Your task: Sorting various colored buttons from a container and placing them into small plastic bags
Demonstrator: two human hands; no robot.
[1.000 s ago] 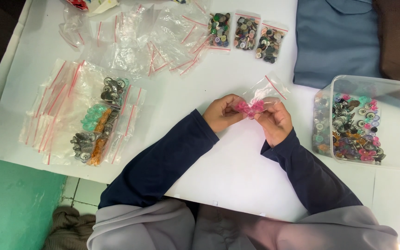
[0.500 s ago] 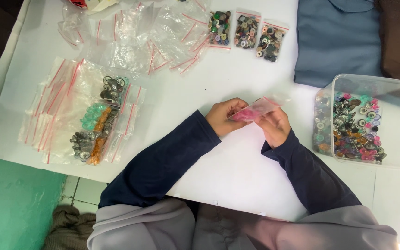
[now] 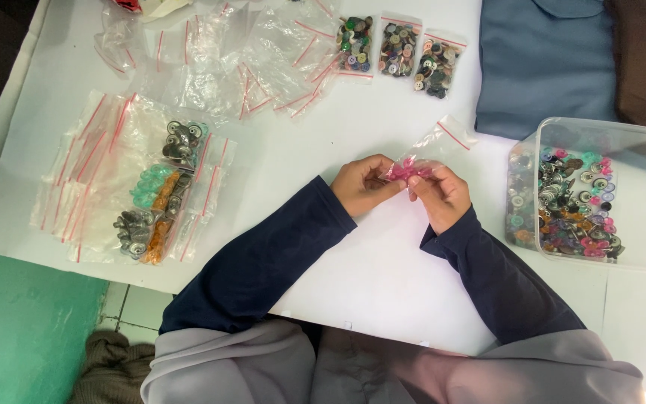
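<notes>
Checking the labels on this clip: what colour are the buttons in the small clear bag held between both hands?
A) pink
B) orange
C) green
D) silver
A: the small bag pinched between the left hand and right hand holds pink buttons; green, orange and silver ones lie in the bags at the left of the table.

Left hand (image 3: 364,185) and right hand (image 3: 443,196) meet, fingers pinched, forearms converging.
</notes>
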